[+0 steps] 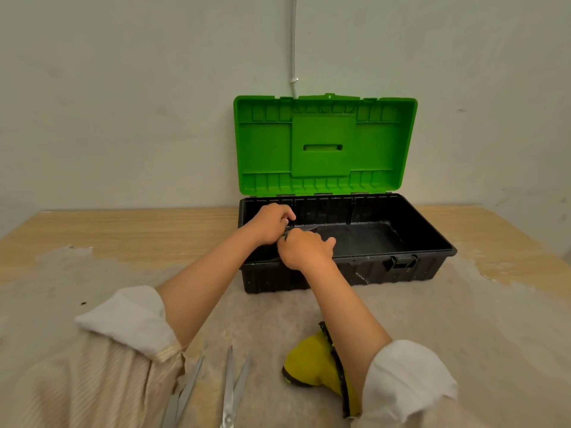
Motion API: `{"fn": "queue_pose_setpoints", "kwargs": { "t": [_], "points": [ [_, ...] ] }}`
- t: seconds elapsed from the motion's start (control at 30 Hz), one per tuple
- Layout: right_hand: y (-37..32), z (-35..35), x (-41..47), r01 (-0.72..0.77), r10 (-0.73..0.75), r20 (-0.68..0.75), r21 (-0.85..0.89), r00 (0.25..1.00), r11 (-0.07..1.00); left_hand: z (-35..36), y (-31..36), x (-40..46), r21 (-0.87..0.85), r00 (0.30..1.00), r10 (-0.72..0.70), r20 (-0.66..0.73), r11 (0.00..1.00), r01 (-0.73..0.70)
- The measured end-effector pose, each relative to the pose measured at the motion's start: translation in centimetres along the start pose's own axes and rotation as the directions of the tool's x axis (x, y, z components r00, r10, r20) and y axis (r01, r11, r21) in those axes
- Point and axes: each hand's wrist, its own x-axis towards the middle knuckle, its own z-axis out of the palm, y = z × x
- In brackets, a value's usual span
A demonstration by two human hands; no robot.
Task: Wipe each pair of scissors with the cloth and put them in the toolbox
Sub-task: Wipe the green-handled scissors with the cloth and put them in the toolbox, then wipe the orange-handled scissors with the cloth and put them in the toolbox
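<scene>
A black toolbox [411, 268] stands open at the back of the table, its green lid [324, 146] upright against the wall. Both my hands are inside its left end, over the box. My left hand [270, 222] and my right hand [304, 248] together grip a dark pair of scissors [304, 229], of which only a thin blade part shows between them. Two more pairs of scissors [231, 393] with bare metal blades lie half open near the table's front edge. The yellow cloth [312, 362] with a black border lies crumpled beside my right forearm.
The wooden table top [139, 230] is worn pale over its front half. A white cable [293, 47] runs down the wall behind the lid. My rolled white sleeves fill the bottom corners.
</scene>
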Motion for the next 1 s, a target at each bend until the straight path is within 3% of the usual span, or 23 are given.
{"fn": "queue_pose_setpoints", "kwargs": {
  "t": [0.13,0.27,0.4,0.5,0.6,0.7,0.77,0.87,0.93,1.0],
  "points": [
    [0.0,0.3,-0.1,0.027,-0.027,0.012,0.018,1.0,0.999,0.1,-0.1,-0.5,0.012,0.999,0.034,0.002,0.999,-0.034],
    [0.3,0.9,-1.6,0.172,-0.148,-0.238,0.082,0.96,0.982,-0.5,0.3,-2.4,-0.011,0.983,0.127,-0.129,0.992,-0.129],
    [1.3,0.9,-5.0,0.381,-0.205,-0.612,0.171,0.764,0.909,-1.2,0.8,-6.2,0.013,0.92,0.244,-0.306,0.968,-0.252],
    [2.0,1.7,-8.7,0.465,-0.114,-0.73,0.299,0.674,0.833,-1.0,0.9,-9.8,0.004,0.89,0.244,-0.384,0.965,-0.263],
    [2.7,3.6,-11.6,0.332,-0.074,-0.66,0.274,0.748,0.903,-0.4,0.8,-13.8,0.013,0.896,0.206,-0.394,0.976,-0.219],
    [3.9,5.9,-13.5,0.046,0.032,-0.457,0.158,0.889,0.986,-0.2,0.4,-18.4,-0.02,0.909,0.132,-0.395,0.988,-0.152],
    [4.5,7.3,-14.8,-0.037,0.068,-0.327,0.099,0.942,0.994,-0.4,-0.2,-21.8,-0.042,0.906,0.012,-0.422,0.999,-0.033],
    [4.8,8.4,-15.8,-0.037,0.062,-0.309,0.085,0.949,0.996,-0.8,-1.8,-26.9,0.082,0.904,-0.183,-0.386,0.969,0.231],
    [4.8,8.5,-16.0,0.013,0.05,-0.353,0.173,0.934,0.985,-1.2,-2.5,-29.6,0.189,0.901,-0.374,-0.221,0.89,0.415],
    [4.6,8.6,-16.3,0.065,0.057,-0.39,0.292,0.919,0.954,-1.3,-2.7,-31.7,0.248,0.877,-0.477,-0.056,0.844,0.475]
  ]
}}
